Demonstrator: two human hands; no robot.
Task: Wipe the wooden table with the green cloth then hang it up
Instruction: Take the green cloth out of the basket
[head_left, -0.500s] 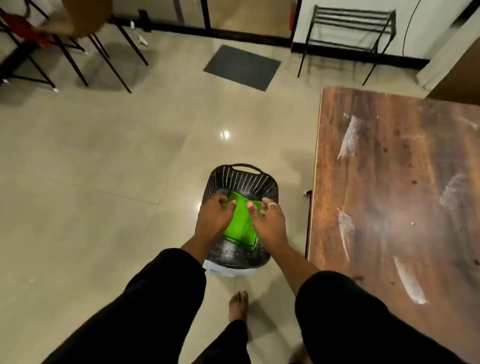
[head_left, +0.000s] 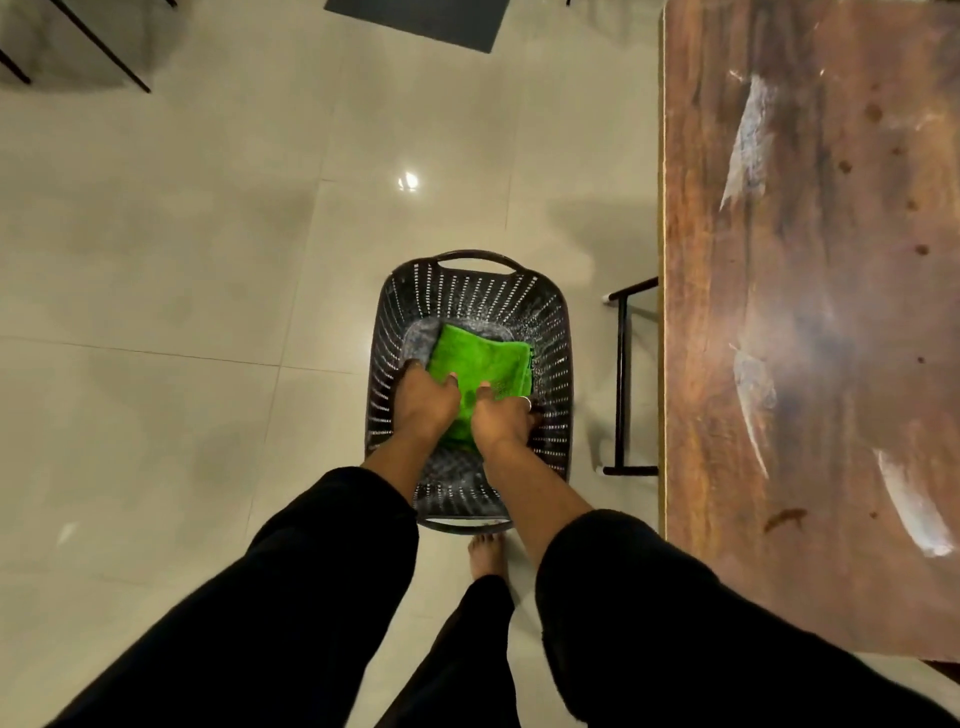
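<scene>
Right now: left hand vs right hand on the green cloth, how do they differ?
The left hand grips the green cloth at its left edge; the right hand grips nearer the cloth's near right part. The right hand wears a ring; the left hand shows none. Both are down inside the black basket, closed on the cloth.

Looking down from head height: both hands reach into a dark perforated basket (head_left: 467, 291) standing on a pale tiled floor (head_left: 182, 260). The left hand (head_left: 423, 402) and right hand (head_left: 501, 421) grip a folded green cloth (head_left: 480, 364). A wooden desk (head_left: 810, 322), streaked white, stands to the right.
</scene>
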